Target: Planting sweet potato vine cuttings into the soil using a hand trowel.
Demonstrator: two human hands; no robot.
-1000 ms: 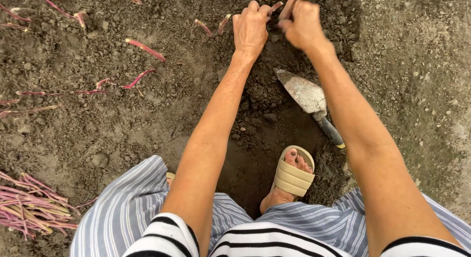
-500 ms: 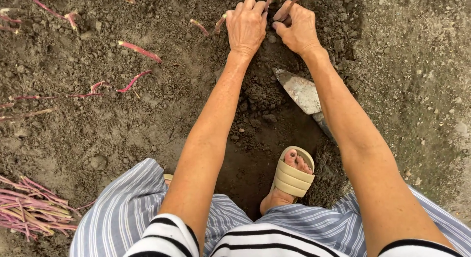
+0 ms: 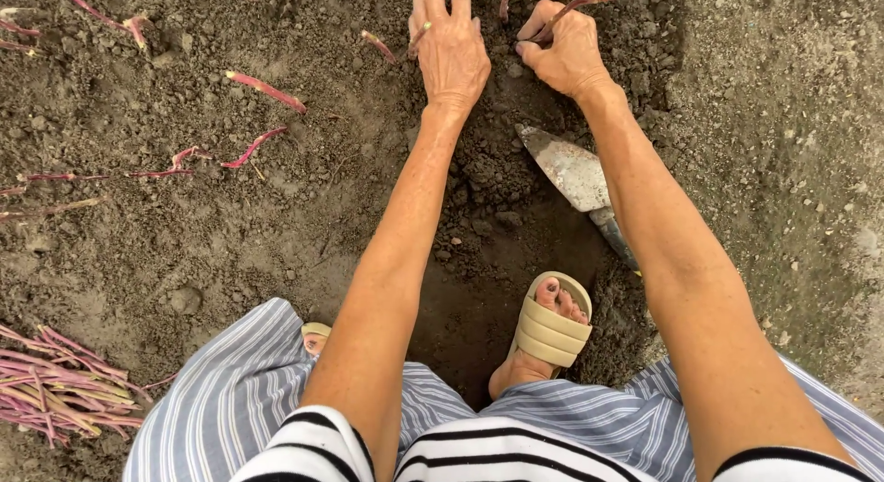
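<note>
I see no container proper; the nearest thing to one is the dug hollow [image 3: 479, 261] in the soil [image 3: 230, 243], which holds only loose dark earth and my right foot in a cream sandal [image 3: 550, 330]. My left hand [image 3: 451, 54] lies flat on the soil at the far edge of the hollow, fingers [image 3: 460, 3] spread and released, grasping nothing. My right hand [image 3: 564, 54] is just beside it, fingers curled and pinched on a reddish stem [image 3: 589, 0] that slants up and to the right out of the grip. A trowel [image 3: 575, 174] lies on the earth just below the right hand, blade pointing up-left, its handle partly hidden under my right forearm. More stems [image 3: 267, 91] lie set in the soil to the left, well apart from the hands, and a bundle [image 3: 60, 390] of them lies at the lower left beside my striped trousers [image 3: 239, 390]. Against the frame half a second back: the left hand was curled with knuckles bent and has since flattened and stretched forward; the right hand sits almost where it was, the stem now more exposed; the trowel has not shifted.
</note>
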